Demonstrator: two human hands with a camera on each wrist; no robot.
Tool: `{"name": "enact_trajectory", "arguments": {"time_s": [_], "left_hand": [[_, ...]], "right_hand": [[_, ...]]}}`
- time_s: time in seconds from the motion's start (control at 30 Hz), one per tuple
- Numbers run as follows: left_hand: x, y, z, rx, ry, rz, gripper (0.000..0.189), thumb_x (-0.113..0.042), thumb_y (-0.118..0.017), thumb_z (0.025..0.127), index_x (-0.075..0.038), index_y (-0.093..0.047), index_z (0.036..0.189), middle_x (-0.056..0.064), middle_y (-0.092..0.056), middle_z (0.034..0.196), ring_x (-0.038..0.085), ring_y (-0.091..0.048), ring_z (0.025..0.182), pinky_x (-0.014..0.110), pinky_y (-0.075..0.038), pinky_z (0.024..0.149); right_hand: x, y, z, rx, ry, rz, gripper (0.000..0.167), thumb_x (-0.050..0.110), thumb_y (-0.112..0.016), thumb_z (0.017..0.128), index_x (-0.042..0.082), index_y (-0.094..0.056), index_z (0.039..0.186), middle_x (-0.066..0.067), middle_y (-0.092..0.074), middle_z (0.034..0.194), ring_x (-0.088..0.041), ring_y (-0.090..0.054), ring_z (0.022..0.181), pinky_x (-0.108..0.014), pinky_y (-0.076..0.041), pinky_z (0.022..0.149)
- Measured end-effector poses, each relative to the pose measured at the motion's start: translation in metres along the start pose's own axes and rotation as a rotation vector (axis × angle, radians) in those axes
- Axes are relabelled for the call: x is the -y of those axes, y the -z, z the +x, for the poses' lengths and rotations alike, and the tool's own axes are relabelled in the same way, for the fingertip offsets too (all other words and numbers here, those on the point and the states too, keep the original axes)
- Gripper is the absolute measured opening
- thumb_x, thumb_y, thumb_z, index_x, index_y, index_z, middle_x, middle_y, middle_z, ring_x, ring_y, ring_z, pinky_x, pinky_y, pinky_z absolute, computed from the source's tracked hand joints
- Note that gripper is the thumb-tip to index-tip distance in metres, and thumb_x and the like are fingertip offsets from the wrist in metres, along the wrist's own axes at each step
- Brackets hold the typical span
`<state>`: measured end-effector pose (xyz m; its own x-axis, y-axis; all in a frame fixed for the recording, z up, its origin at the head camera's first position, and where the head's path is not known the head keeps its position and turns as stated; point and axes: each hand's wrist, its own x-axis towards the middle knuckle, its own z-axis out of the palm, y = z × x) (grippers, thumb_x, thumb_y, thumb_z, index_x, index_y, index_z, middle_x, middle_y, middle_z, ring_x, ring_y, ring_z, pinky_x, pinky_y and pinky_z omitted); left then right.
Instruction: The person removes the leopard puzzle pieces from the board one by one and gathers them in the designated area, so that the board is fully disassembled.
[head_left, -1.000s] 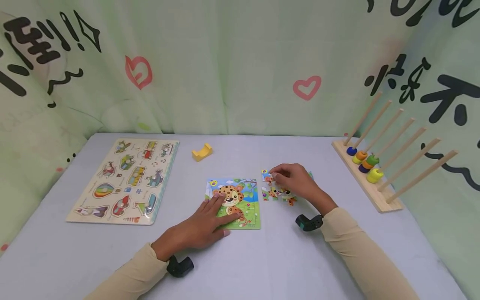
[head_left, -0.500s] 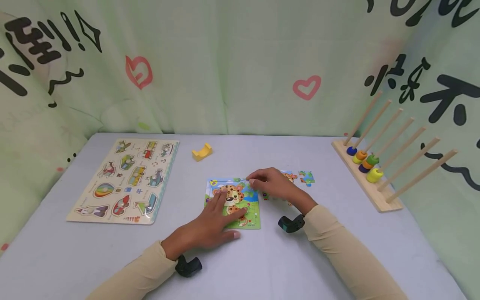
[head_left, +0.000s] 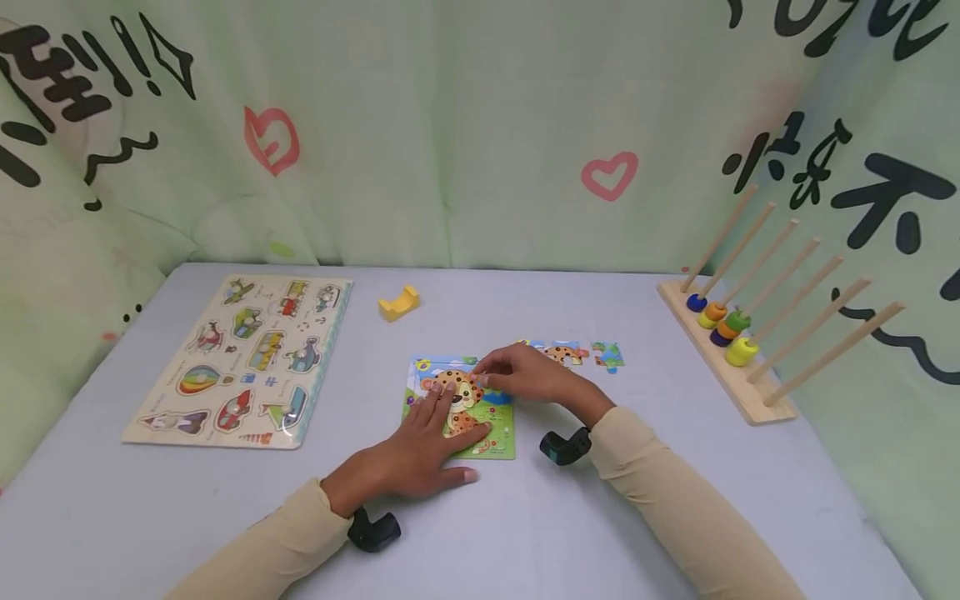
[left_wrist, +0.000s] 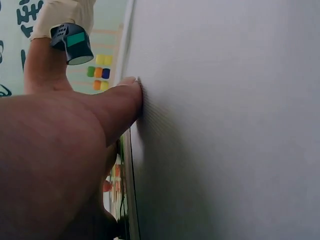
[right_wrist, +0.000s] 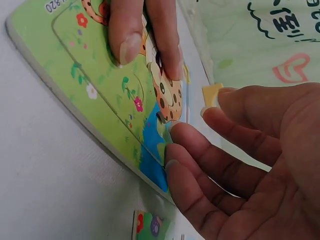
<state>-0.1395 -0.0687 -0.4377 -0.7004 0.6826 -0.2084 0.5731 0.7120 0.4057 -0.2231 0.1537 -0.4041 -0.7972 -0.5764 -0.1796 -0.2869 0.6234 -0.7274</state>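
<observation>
While partly under both hands (head_left: 423, 450) (head_left: 528, 373), leopard puzzle (head_left: 486, 410) flat.

A leopard puzzle (head_left: 468, 406) lies flat near the middle of the table (head_left: 495, 533). Loose pieces (head_left: 608, 355) lie beside it, toward the right edge.

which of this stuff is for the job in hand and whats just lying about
In the job, it seems:
leopard puzzle
left hand, resting on it
right hand, at its upper right corner
loose pieces beside it

Lying about:
large picture board
yellow block
peg stand with coloured beads
</observation>
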Motion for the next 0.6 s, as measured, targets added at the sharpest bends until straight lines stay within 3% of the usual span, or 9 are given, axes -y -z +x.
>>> {"name": "enact_trajectory", "arguments": {"time_s": [0.1, 0.2, 0.4, 0.6], "left_hand": [[-0.0005, 0.0004, -0.0002, 0.001, -0.006, -0.007, 0.058, -0.05, -0.051, 0.098, -0.03, -0.038, 0.151, 0.025, 0.004, 0.158, 0.043, 0.009, 0.144, 0.061, -0.009, 0.111], [-0.001, 0.0001, 0.0003, -0.003, -0.006, -0.014, 0.058, -0.05, -0.051, 0.097, -0.031, -0.038, 0.151, 0.025, 0.003, 0.159, 0.043, 0.008, 0.144, 0.061, -0.009, 0.111], [-0.0014, -0.0004, 0.0014, -0.008, 0.012, -0.003, 0.059, -0.052, -0.052, 0.097, -0.032, -0.039, 0.15, 0.024, 0.0, 0.159, 0.042, 0.007, 0.145, 0.06, -0.01, 0.111], [-0.0019, 0.0005, 0.0001, -0.005, 0.019, -0.002, 0.059, -0.052, -0.052, 0.097, -0.032, -0.039, 0.15, 0.024, 0.0, 0.159, 0.042, 0.007, 0.144, 0.06, -0.009, 0.111]], "right_hand": [[0.001, -0.0007, 0.0028, 0.015, 0.02, -0.023, 0.024, 0.012, -0.06, 0.097, 0.003, -0.068, 0.118, -0.002, -0.068, 0.109, -0.018, -0.062, 0.102, -0.036, -0.048, 0.089], [0.0023, -0.0008, 0.0036, 0.021, 0.008, -0.015, 0.024, 0.01, -0.061, 0.096, 0.002, -0.067, 0.118, -0.004, -0.07, 0.107, -0.02, -0.064, 0.104, -0.038, -0.049, 0.091], [0.0043, 0.0, 0.0045, 0.04, -0.018, 0.011, 0.023, 0.009, -0.064, 0.094, 0.002, -0.069, 0.116, -0.001, -0.07, 0.098, -0.014, -0.065, 0.094, -0.032, -0.05, 0.085], [0.0051, 0.0008, 0.0049, 0.056, 0.003, 0.011, 0.014, 0.01, -0.066, 0.093, 0.003, -0.074, 0.103, 0.001, -0.071, 0.09, -0.011, -0.06, 0.079, -0.027, -0.048, 0.071]]}}
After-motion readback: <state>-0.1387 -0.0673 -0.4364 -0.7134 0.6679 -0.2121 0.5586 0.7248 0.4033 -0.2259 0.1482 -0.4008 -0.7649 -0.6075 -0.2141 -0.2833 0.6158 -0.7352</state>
